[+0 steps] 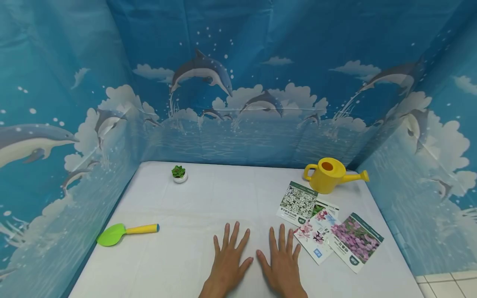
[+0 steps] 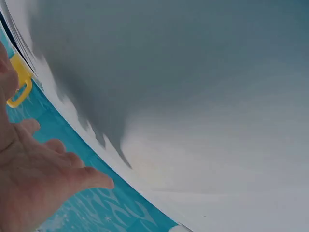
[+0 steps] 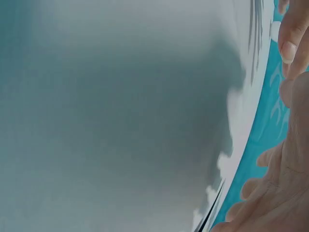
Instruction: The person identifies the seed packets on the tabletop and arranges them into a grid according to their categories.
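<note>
Both hands are at the front middle of the white table (image 1: 179, 256), fingers spread and pointing away from me. The left hand (image 1: 228, 263) holds nothing; its palm shows in the left wrist view. Beside it, a short gap away, the right hand (image 1: 282, 265) is likewise spread and holds nothing. Closest to the right fingertips is a seed packet with pink and white flowers (image 1: 316, 236). It overlaps a white-flower packet (image 1: 298, 203) and a purple-flower packet (image 1: 355, 240); another packet (image 1: 328, 207) is mostly covered beneath them.
A yellow watering can (image 1: 326, 178) stands at the back right, its spout pointing right. At the back left sits a small potted succulent (image 1: 179, 174). A toy trowel (image 1: 126, 232) with green blade and yellow handle lies at the left. Dolphin-print curtains (image 1: 238, 140) enclose three sides.
</note>
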A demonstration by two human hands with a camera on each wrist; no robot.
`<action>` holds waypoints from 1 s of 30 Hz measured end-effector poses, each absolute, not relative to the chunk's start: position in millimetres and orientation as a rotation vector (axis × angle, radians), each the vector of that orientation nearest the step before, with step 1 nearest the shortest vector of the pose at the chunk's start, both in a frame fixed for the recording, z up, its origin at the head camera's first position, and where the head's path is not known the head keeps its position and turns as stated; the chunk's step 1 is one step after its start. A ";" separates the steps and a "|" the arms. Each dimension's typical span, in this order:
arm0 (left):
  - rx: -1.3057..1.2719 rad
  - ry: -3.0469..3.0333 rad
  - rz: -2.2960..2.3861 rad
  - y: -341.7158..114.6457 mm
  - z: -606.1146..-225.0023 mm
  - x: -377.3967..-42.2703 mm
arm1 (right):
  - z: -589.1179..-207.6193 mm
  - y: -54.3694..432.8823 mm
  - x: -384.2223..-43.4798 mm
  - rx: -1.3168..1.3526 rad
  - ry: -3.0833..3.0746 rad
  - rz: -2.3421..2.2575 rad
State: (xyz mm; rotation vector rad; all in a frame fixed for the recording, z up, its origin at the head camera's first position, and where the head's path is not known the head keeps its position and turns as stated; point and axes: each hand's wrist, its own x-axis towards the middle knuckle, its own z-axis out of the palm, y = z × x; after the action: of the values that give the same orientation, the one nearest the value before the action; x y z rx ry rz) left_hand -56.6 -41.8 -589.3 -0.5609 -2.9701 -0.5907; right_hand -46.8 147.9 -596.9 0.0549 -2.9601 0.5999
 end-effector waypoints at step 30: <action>-1.053 -3.054 -0.303 37.1 -583.3 -121.2 | -597.5 215.7 -42.9 -0.299 -3.126 0.631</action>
State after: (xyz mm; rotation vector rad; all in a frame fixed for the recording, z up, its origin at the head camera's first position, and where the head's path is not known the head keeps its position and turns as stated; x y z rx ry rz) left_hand -121.2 37.1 -583.3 -1.0535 -3.0544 -0.3031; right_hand -42.9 215.7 -597.5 -0.2993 -3.1262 0.6310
